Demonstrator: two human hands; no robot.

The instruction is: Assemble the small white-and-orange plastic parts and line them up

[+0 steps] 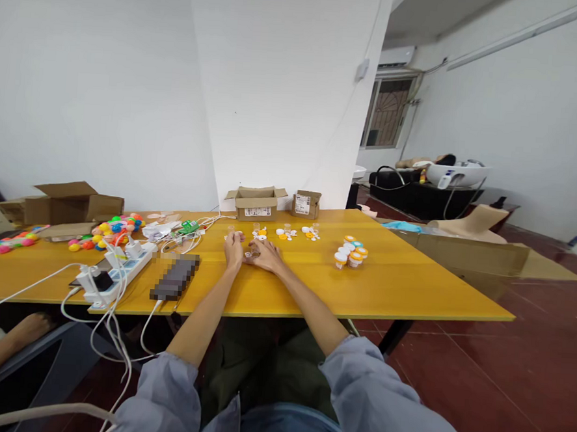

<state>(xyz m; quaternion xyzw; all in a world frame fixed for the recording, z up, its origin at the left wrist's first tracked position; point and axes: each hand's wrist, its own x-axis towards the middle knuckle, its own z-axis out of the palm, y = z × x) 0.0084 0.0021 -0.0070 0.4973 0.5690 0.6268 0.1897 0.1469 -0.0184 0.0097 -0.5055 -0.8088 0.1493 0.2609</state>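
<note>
Over the yellow table, my left hand (234,248) has its fingers curled together, and whatever may be in them is too small to make out. Beside it my right hand (266,255) is closed about a small clear plastic cup (251,256) low at the tabletop. Just beyond my hands stand several clear cups (286,228), with white and orange lids and small pieces (262,232) lying around them. To the right, several small lidded jars (351,252) with orange, white and blue tops are grouped close together.
On the yellow table (411,289), an open cardboard box (256,207) and a smaller box (306,204) stand by the wall. Left are a phone (174,277), a power strip (121,274) with trailing cables, and colourful balls (114,230). Another person's arm (11,349) shows at lower left.
</note>
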